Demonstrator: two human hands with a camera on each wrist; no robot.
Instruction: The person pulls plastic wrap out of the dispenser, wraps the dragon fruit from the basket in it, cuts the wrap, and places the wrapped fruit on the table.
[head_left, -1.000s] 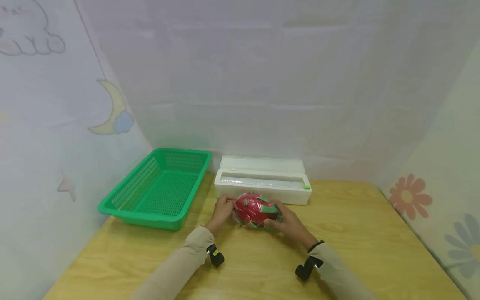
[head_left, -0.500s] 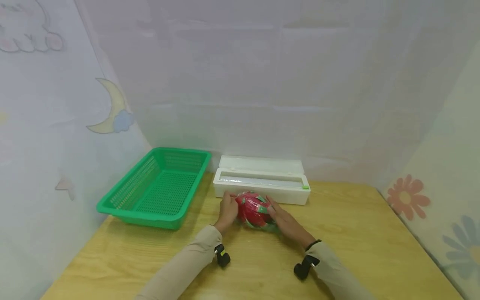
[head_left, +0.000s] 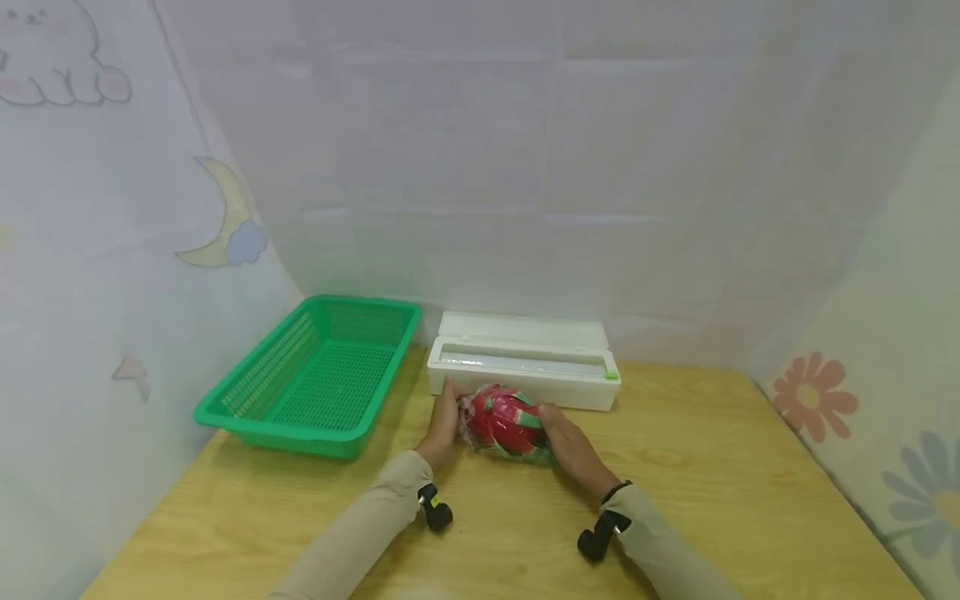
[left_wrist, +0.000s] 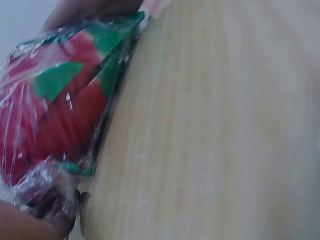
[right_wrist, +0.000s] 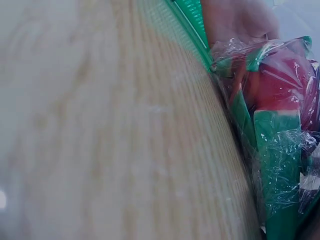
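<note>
The left hand (head_left: 442, 425) has slid back to the near left end of the wrapped dragon fruit (head_left: 506, 421), fingers apparently pressing film there. The right hand (head_left: 566, 442) now cups its right side, fingers curled round it. So the wrapping looks nearly sealed. Around: a green basket (head_left: 247, 412), a film dispenser (head_left: 525, 358), the wooden counter (head_left: 720, 475), and pale printed curtains (head_left: 112, 208).

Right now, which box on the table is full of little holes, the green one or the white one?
The green basket on the left; its mesh walls and floor are holed. The white dispenser box has solid walls.
</note>
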